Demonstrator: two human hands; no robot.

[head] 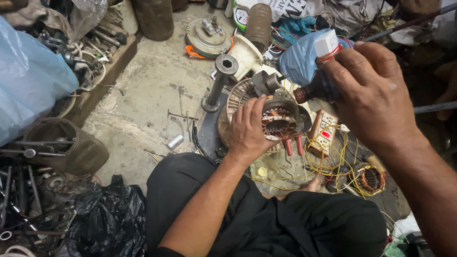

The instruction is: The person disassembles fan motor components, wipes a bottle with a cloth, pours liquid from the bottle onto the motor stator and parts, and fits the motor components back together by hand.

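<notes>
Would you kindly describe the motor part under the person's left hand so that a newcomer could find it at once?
Start at the seated person's black-clad knees and follow the left hand forward. Its fingers grip a round grey motor stator resting on the floor clutter. Unlike the smaller loose stator to its right among yellow wires, it shows a ring of copper and white windings inside a metal housing.

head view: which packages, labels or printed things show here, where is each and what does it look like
White sack: top centre, behind the parts; crumpled white, dark print.
Small white box: by the right hand, upper right; cube, red bands below it.
Socket board: right of the left hand; cream rectangle, red switch.
Blue bag: left edge; plain.
</notes>
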